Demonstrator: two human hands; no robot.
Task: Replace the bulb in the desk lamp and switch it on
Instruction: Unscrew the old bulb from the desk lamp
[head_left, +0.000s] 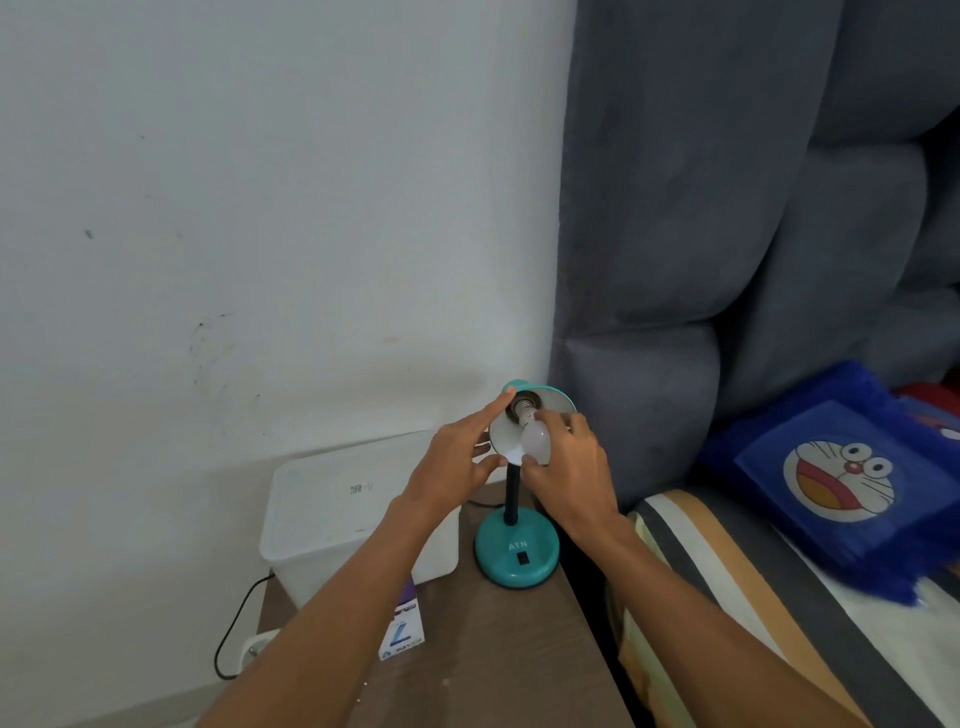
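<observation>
A teal desk lamp stands on a brown bedside table (493, 649), its round base (517, 553) marked ATN with a black switch (522, 559). The shade (506, 434) is tipped so its pale inside faces me. My left hand (460, 460) grips the shade's left rim, index finger stretched toward the socket. A white bulb (535, 440) sits at the socket with its metal screw base (521, 404) partly showing. My right hand (569, 467) is closed around the bulb from the right.
A white plastic box (332, 519) stands left of the lamp. A small bulb carton (402, 631) lies on the table beneath my left forearm. A black cable (234, 629) runs down by the wall. A grey padded headboard (675, 312), a bed and a blue cartoon cushion (841, 478) lie to the right.
</observation>
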